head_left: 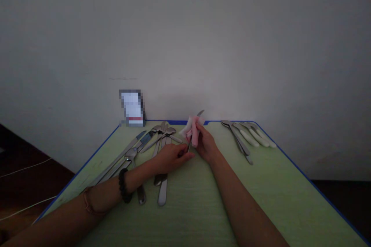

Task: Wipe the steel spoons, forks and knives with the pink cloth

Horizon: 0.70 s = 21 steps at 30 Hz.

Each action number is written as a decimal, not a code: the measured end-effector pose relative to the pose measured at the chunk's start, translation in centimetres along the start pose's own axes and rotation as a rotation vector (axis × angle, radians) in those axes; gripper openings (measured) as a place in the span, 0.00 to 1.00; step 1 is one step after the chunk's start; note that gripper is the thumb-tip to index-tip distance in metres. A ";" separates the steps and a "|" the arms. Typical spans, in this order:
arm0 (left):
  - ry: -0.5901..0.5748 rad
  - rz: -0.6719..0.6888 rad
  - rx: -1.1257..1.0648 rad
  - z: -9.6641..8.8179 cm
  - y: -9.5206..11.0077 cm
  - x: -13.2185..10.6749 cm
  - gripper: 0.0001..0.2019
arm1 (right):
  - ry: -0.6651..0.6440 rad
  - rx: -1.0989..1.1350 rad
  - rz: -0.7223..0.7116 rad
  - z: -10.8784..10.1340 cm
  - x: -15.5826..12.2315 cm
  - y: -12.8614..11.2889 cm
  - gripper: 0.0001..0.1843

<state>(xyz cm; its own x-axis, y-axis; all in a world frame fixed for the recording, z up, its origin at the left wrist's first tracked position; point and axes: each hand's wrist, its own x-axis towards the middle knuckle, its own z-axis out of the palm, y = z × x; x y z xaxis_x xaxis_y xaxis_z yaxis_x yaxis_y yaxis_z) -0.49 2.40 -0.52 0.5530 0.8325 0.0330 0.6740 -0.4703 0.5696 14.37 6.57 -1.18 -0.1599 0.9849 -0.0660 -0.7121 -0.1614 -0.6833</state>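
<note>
Near the far middle of the table, my left hand [175,157] is closed on the lower end of a table knife [201,113]. Its slim curved metal tip sticks out above a pink and white cloth [194,131]. My right hand [206,142] pinches that cloth around the knife's middle, so most of the blade is hidden. Beside and partly under my left arm lie several metal spoons [131,153] and table knives [162,193], some crossing each other.
A blue-edged pale green table [185,220] stands against a grey wall. A phone with a blurred screen [132,108] leans at the back left. On the right lie metal spoons [239,142] and several pieces of cutlery with white handles [249,138].
</note>
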 end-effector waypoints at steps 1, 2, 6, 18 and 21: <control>0.000 0.006 -0.003 0.0 0.0 0.0 0.17 | -0.002 -0.002 -0.002 0.0 0.0 0.0 0.15; 0.004 0.012 -0.007 0.0 0.0 0.0 0.17 | -0.006 -0.005 -0.004 -0.1 0.0 0.0 0.16; 0.023 0.015 -0.020 0.0 0.1 -0.1 0.16 | -0.021 -0.002 0.005 0.0 -0.1 0.0 0.13; 0.019 0.008 -0.014 0.0 0.1 0.0 0.16 | 0.017 0.009 0.014 0.2 -0.1 -0.1 0.14; 0.016 -0.002 -0.012 0.0 0.2 -0.1 0.16 | 0.011 0.013 0.022 0.2 -0.1 0.0 0.14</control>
<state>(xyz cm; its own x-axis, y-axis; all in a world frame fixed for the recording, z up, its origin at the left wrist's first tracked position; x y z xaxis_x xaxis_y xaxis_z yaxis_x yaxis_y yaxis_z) -0.39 2.27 -0.38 0.5439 0.8380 0.0453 0.6689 -0.4655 0.5795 14.30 6.43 -1.01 -0.1683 0.9817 -0.0895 -0.7169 -0.1842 -0.6724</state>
